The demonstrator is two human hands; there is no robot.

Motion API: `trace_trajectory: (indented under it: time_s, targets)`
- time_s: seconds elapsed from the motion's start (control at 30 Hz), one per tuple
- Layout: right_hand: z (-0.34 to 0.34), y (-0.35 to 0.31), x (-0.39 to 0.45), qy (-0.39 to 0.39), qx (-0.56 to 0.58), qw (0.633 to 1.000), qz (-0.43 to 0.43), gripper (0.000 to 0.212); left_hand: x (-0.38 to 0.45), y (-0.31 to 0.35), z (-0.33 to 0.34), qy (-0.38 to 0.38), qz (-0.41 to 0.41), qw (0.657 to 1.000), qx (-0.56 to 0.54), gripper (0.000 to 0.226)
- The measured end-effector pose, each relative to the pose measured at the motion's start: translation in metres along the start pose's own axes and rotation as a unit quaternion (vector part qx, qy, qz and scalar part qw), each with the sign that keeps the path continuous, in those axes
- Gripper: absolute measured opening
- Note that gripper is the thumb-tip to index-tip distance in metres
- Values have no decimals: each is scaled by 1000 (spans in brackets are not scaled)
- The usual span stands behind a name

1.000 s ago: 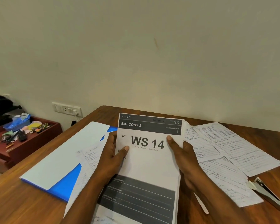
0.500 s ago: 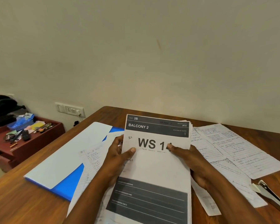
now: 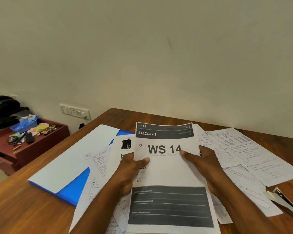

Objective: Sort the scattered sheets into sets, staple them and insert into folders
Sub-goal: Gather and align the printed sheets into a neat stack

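Both hands grip one stack of sheets over the wooden table: left hand on its left edge, thumb on top; right hand on its right edge, thumb by the "WS 14" print. Top sheet reads "BALCONY 2". Loose handwritten sheets lie spread to the right and under the stack. Blue folder sits left, partly under a white sheet. Stapler at the right edge.
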State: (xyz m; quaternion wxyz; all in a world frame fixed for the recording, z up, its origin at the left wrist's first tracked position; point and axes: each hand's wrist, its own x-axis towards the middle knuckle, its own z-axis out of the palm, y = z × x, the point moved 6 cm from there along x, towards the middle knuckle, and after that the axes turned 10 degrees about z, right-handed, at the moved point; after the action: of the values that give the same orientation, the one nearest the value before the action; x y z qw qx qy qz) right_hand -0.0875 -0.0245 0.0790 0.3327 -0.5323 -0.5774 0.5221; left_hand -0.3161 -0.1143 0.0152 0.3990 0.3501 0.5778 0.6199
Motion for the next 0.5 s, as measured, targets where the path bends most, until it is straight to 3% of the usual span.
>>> trace_trajectory:
  time_s: [0.27, 0.43, 0.47, 0.5]
  targets:
    - [12, 17, -6, -43, -39, 995, 82, 41, -10, -3, 20, -50, -23, 998, 28, 33]
    - [19, -1, -20, -53, 22, 997, 50, 41, -14, 26, -4, -21, 4, 998, 58, 23]
    - [24, -5, -28, -69, 58, 995, 53, 47, -14, 34, -14, -10, 9, 998, 68, 23]
    - [30, -3, -31, -99, 82, 990, 63, 66, -15, 42, -27, 4, 15, 996, 82, 23]
